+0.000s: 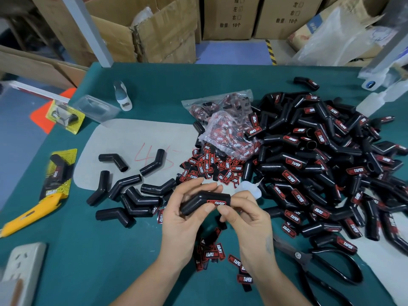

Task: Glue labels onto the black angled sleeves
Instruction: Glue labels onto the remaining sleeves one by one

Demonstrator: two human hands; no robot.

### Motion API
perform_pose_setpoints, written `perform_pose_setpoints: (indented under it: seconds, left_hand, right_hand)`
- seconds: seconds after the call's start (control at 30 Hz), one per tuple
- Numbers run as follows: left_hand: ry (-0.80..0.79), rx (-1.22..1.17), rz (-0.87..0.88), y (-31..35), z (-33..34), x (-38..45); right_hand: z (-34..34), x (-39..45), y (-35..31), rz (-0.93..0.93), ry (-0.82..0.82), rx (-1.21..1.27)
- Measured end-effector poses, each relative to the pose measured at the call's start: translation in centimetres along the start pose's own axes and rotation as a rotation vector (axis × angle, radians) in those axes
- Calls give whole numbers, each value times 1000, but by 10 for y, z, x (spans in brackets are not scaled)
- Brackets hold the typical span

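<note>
Clear bag (227, 127) mid-worktop, stuffed with red-black labels; more labels (209, 166) spilled loose beside it. Your left hand (185, 215) grips one black sleeve (204, 200), fingers curled round its left end. Your right hand (247, 215) pinches the sleeve's right end, thumb by the label (216, 203) on it. Labelled pile (331, 164) right, bare sleeves (130, 191) left. Green worktop (88, 250); cardboard boxes (154, 29) far.

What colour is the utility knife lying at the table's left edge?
Yellow-orange body; the utility knife shows best in the head view.
</note>
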State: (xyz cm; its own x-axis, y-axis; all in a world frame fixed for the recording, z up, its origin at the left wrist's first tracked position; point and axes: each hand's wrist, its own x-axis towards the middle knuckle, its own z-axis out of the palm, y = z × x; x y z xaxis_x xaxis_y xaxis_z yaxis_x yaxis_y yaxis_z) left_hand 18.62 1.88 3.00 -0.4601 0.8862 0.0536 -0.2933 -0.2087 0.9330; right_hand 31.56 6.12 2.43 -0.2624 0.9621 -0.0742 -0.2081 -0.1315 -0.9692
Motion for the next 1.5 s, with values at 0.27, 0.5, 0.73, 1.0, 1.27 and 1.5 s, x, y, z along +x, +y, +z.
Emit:
perform_pose_setpoints:
  seconds: [0.27,0.5,0.73,1.0,1.27,1.5]
  left_hand:
    - [-53,-44,-62,0,-2,1]
    - [-129,286,-22,10,-9,6]
    - [-238,360,9,12,-15,8]
    - [-277,328,7,12,-20,12]
    - [-278,317,4,14,-21,14]
    - [-269,240,-69,14,-21,14]
  right_hand:
    - [-4,3,2,-5,11,10]
    - [-8,5,1,-38,22,-44]
    - [-9,5,3,-44,-28,-43]
    - [-9,7,-2,-25,-33,16]
    - [-11,8,0,-12,-56,20]
    - [-13,8,-3,29,-83,-39]
